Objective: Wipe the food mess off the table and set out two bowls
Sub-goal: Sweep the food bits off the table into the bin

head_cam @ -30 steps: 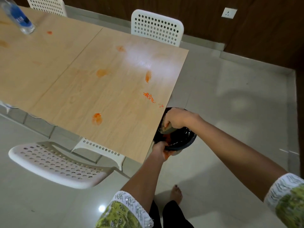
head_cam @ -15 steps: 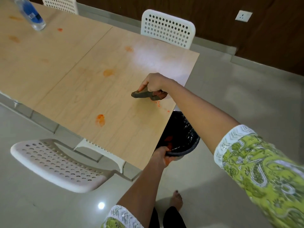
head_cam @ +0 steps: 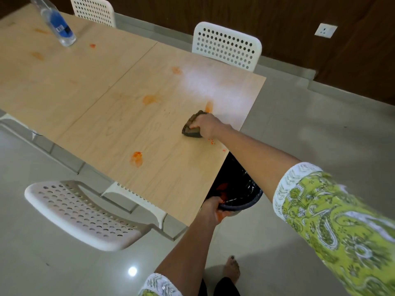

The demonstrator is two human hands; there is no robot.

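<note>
My right hand (head_cam: 206,126) presses a dark brown cloth (head_cam: 191,127) flat on the light wooden table (head_cam: 111,129), close to its right end. An orange smear (head_cam: 208,106) lies just beyond the cloth, and small red crumbs (head_cam: 212,142) sit by my wrist. More orange stains (head_cam: 136,159) mark the tabletop, including one (head_cam: 149,99) near the middle. My left hand (head_cam: 213,208) grips the rim of a black-lined bin (head_cam: 241,195) held just below the table's right edge. No bowls are in view.
A clear bottle with a blue label (head_cam: 56,24) stands at the table's far left. White perforated chairs stand at the far side (head_cam: 226,47), the far left (head_cam: 94,10) and the near side (head_cam: 81,214). My bare foot (head_cam: 232,269) rests on the tiled floor.
My right hand lifted the cloth out of the bin, carried it over the table and set it down flat on the surface. My left hand kept holding the bin.
</note>
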